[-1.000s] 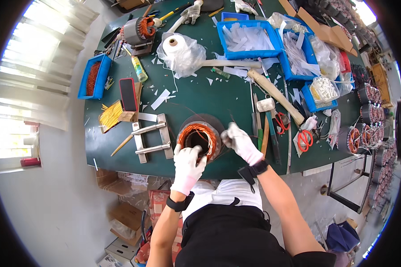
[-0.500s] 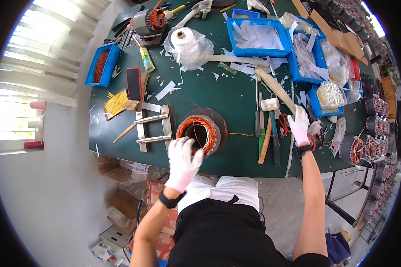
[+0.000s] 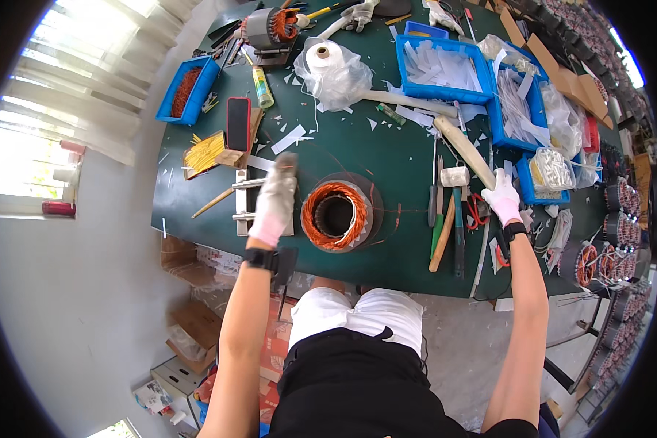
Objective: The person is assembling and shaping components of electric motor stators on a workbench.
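The coil of orange wire (image 3: 313, 219) sits on the green table (image 3: 409, 270), between the hands, touching neither. The right hand (image 3: 502, 198) is on the low end of a wooden stick (image 3: 465, 152); I cannot tell how tight. The left hand (image 3: 276, 201) is over a metal stand (image 3: 241, 201), too blurry to tell if it holds anything. A swinging stick could knock the mallet (image 3: 455, 177) or bend the loose wire (image 3: 398, 213).
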A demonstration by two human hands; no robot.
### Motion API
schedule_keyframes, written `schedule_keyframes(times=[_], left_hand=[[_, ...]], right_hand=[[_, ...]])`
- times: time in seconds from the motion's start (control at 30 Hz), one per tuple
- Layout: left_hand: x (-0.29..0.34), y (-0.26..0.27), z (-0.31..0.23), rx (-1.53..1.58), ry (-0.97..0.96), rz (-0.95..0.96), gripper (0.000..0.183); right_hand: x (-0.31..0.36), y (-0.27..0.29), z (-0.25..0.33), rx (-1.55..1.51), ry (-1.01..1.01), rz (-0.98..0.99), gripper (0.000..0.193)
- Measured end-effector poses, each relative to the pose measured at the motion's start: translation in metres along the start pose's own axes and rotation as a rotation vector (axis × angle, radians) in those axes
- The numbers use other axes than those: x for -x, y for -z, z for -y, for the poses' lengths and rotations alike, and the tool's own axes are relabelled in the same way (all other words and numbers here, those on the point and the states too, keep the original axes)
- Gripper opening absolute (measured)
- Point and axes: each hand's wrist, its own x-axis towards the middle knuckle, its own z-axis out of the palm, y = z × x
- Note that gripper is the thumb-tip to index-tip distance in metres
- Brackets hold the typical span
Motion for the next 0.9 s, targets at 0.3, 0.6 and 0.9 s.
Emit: schedule_keyframes(times=[0.3, 0.6, 0.9], left_hand=[[0.065, 0.019, 0.077, -0.757, -0.027, -0.173, 0.068], [0.064, -0.009, 0.070, -0.541, -0.127, -0.081, 0.074], [0.076, -0.004, 0.101, -0.362, -0.237, -0.390, 0.068]], right_hand=[[0.105, 0.086, 0.049, -0.624, 0.154, -0.074, 0.042], [0.164, 0.053, 0.167, -0.607, 0.500, 0.039, 0.035], [0.157, 0.179, 0.261, -1.087, 0.441, -0.183, 0.020]])
